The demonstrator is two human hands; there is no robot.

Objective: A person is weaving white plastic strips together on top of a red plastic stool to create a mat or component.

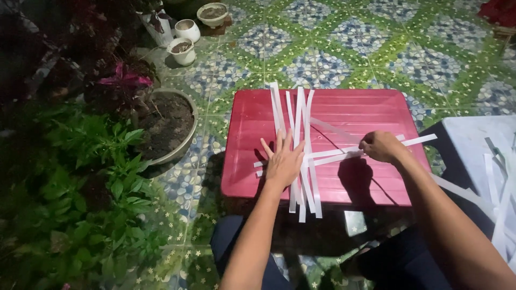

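Pressing flat with fingers spread, the left hand (283,161) lies palm-down on a bundle of long white paper strips (301,140) that run lengthwise, front to back, across a red plastic table (371,110) — open hand, gripping nothing, just pinning the strips down. The right hand (380,145) is curled, fingers closed on the crosswise white strips (344,154), which run sideways from under the left hand out past the right one toward the table's right edge; strips cross the lengthwise ones near the left hand's fingertips. Lengthwise strips overhang the near edge of the table and reach almost to the far edge. To the right, a pale surface (473,134) holds more loose white strips (502,198) — well apart from the crossing. The floor (333,43) is tiled in green and blue pattern. On the left, a large round pot (183,140) with soil and a red-leafed plant (124,80), leafy green plants (91,182) in front of it, small white pots (185,40) further back.
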